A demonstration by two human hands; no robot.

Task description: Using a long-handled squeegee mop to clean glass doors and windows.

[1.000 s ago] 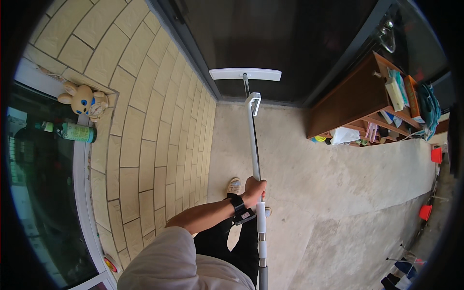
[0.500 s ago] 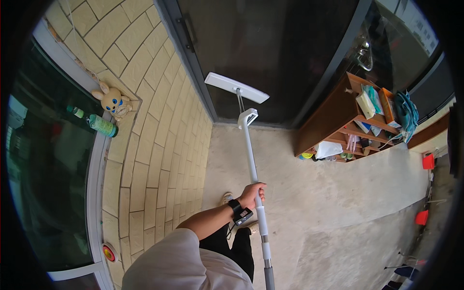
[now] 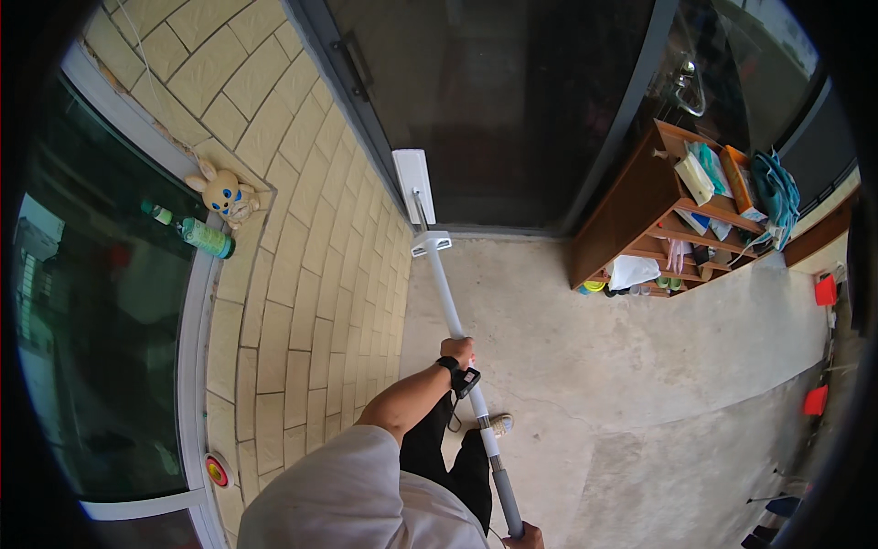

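Note:
My left hand (image 3: 457,351) is closed around the white pole (image 3: 444,291) of a flat mop, a black band and a small dark device on its wrist. At the lower edge, my right hand (image 3: 524,536) grips the grey lower end of the same pole; part of that hand is cut off. The white rectangular mop head (image 3: 412,174) stands nearly upright in the picture, over the lower left corner of the dark glass door (image 3: 512,128). Whether it touches the glass or the frame I cannot tell.
A cream tiled wall (image 3: 302,247) runs along the left, with a toy figure (image 3: 224,195) and a green bottle (image 3: 203,238) on its ledge. To the right a brown shelf (image 3: 615,206) carries bags and boxes. Red containers (image 3: 816,400) stand far right on the concrete floor (image 3: 567,348).
The mop head has swung left and turned from lying crosswise to nearly upright. My left hand has shifted slightly left with the pole, and my right hand has come into view below.

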